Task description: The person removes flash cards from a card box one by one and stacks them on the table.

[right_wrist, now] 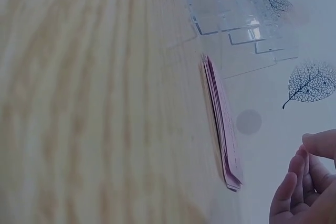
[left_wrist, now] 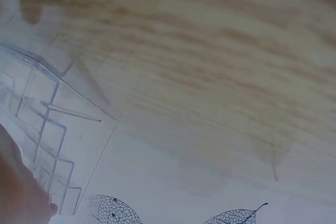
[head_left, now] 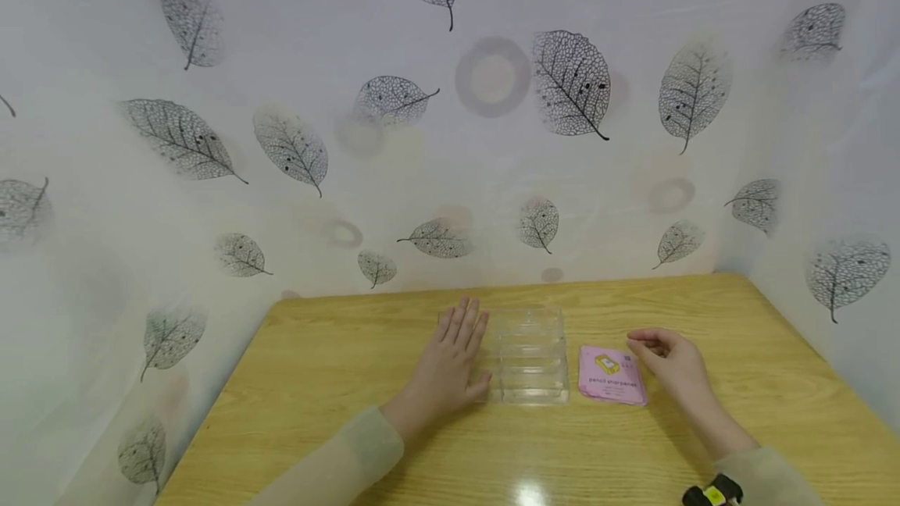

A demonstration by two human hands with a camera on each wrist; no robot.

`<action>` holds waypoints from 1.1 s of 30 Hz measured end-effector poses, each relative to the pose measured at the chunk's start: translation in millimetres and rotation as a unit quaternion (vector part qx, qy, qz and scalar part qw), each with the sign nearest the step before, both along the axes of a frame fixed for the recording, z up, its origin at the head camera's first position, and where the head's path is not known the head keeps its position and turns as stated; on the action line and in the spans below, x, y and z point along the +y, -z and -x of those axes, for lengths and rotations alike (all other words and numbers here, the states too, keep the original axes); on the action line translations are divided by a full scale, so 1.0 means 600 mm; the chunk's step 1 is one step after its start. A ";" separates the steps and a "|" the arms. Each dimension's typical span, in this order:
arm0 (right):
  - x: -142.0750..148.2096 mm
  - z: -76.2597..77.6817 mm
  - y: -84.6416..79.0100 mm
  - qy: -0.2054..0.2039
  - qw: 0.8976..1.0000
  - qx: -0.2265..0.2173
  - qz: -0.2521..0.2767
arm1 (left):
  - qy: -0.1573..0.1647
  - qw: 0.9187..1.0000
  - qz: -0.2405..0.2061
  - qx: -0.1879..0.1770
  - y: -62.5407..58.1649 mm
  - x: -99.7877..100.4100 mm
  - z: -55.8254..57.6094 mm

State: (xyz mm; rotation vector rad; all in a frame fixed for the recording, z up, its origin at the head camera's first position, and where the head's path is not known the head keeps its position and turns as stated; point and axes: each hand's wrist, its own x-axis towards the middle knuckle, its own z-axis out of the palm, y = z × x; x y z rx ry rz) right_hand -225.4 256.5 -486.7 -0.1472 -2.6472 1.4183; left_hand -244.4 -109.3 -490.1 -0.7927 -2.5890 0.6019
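A clear plastic stepped rack [head_left: 532, 369] with several tiers stands on the wooden table. My left hand [head_left: 453, 358] lies against its left side with straight fingers and the thumb spread. In the left wrist view, that hand [left_wrist: 18, 187] overlaps the rack's [left_wrist: 52, 124] tiers. Just right of the rack is a small stack of pink cards [head_left: 610, 385]; the top one shows a yellow pencil sharpener with lettering. Beside the stack's upper right corner, my right hand [head_left: 675, 361] hovers with loosely bent fingers, thumb near the index fingertip, holding nothing. The right wrist view shows the card stack [right_wrist: 223, 129] edge-on.
A pale sheet [head_left: 485, 178] printed with dark leaves hangs behind the table and along both sides. The table top [head_left: 316, 365] has a wood-grain surface. A black device with a yellow label [head_left: 713, 493] is strapped at my right wrist.
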 end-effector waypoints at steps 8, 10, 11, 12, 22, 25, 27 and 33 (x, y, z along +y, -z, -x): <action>-0.006 -0.002 -0.001 -0.009 1.000 0.015 -0.009 | -0.002 1.000 0.001 -0.004 -0.006 -0.001 -0.002; -0.008 -0.003 -0.002 -0.011 1.000 0.017 -0.009 | -0.002 1.000 0.005 -0.003 -0.008 -0.002 -0.002; -0.008 -0.003 -0.003 -0.011 1.000 0.018 -0.009 | -0.003 1.000 0.008 -0.001 -0.009 -0.002 -0.002; -0.008 -0.003 -0.004 -0.013 1.000 0.018 -0.009 | -0.003 1.000 0.009 0.000 -0.010 -0.003 -0.002; -0.008 -0.009 -0.014 -0.025 1.000 0.018 -0.007 | -0.001 1.000 -0.007 -0.028 -0.020 -0.005 -0.002; -0.007 -0.012 -0.015 -0.030 0.999 0.022 -0.008 | 0.008 1.000 -0.009 -0.012 -0.020 -0.008 -0.004; -0.006 -0.014 -0.016 -0.031 0.999 0.025 -0.008 | 0.012 1.000 -0.016 -0.008 -0.021 -0.011 -0.007; -0.002 -0.015 -0.021 -0.045 0.998 0.043 -0.016 | 0.027 0.998 -0.056 -0.002 -0.029 -0.026 -0.021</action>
